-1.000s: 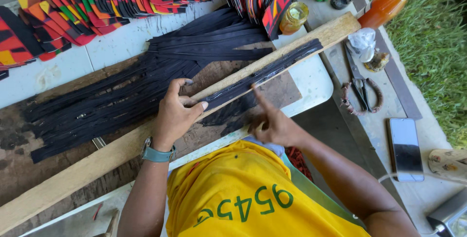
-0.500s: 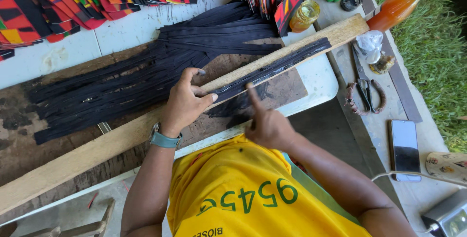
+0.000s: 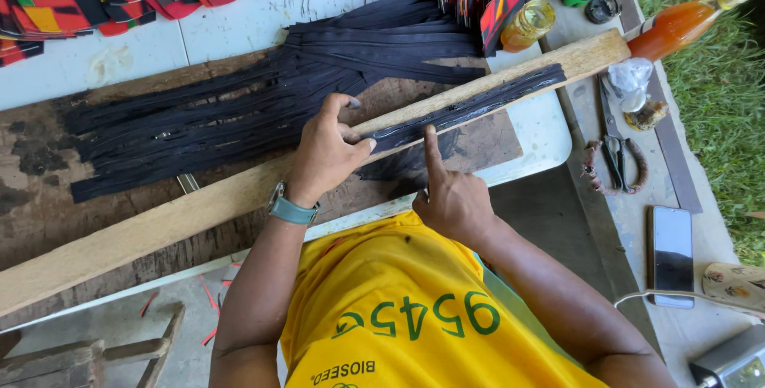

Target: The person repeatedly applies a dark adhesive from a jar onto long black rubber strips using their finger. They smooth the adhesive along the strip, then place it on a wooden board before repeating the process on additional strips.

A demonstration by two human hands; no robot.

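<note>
While the left hand (image 3: 327, 149) presses flat on a long wooden plank (image 3: 199, 205), the right hand (image 3: 450, 197) — index finger extended — touches a glossy black strip (image 3: 478, 105) lying along the plank's far end, a pile of black strips (image 3: 263, 109) just behind it on the bench (image 3: 542, 129).

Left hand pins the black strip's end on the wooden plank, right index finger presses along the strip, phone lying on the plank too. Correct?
Not quite. The phone lies on the side bench by the scissors, not on the wooden plank; the head view shows it. The rest holds: left hand pins the black strip, right hand presses it with the index finger.
</note>
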